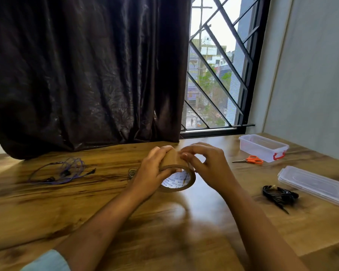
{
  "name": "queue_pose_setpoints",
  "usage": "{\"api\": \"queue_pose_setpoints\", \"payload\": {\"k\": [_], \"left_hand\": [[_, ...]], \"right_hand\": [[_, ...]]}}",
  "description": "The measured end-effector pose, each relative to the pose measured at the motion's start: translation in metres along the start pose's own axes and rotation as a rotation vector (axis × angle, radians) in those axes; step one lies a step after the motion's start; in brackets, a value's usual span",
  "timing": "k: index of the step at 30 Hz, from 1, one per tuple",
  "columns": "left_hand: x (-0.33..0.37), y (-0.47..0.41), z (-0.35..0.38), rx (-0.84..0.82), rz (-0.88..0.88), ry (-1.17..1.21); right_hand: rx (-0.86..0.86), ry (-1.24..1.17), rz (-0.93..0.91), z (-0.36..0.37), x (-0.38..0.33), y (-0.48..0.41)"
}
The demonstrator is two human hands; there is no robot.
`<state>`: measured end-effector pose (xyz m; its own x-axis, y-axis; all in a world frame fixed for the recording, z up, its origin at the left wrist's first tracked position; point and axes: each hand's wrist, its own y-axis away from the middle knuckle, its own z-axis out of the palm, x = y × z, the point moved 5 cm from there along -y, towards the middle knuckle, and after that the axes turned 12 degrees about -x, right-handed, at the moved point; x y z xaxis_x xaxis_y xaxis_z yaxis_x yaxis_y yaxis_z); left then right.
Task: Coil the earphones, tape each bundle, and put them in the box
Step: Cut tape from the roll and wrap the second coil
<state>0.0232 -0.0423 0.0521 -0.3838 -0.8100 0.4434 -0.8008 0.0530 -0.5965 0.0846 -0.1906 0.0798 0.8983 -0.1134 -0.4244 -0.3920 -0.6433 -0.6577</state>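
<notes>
A brown tape roll [173, 161] is held above the wooden table [106, 212] at the centre. My left hand [155, 171] grips the roll from the left. On the roll's top right edge, the fingertips of my right hand [205, 165] pinch at the tape. Purple earphones [61, 171] lie loosely spread at the left. A small grey earphone bundle [132, 172] peeks out behind my left wrist. Black earphones [278, 195] sit bunched at the right. The clear plastic box [262, 146] with a red latch stands open at the back right.
Orange-handled scissors [250, 160] lie in front of the box. The box's clear lid [315, 184] rests flat near the right edge. A dark curtain [86, 75] hangs behind the table, beside a barred window [217, 65].
</notes>
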Motion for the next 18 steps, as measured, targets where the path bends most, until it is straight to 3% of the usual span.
{"api": "queue_pose_setpoints", "payload": {"k": [14, 18], "left_hand": [[-0.004, 0.000, 0.006, -0.027, -0.077, -0.063], [-0.004, 0.000, 0.007, -0.019, -0.100, -0.061]], "right_hand": [[-0.489, 0.772, -0.009, 0.004, -0.041, -0.012], [-0.571, 0.978, -0.097, 0.007, -0.049, -0.016]]}}
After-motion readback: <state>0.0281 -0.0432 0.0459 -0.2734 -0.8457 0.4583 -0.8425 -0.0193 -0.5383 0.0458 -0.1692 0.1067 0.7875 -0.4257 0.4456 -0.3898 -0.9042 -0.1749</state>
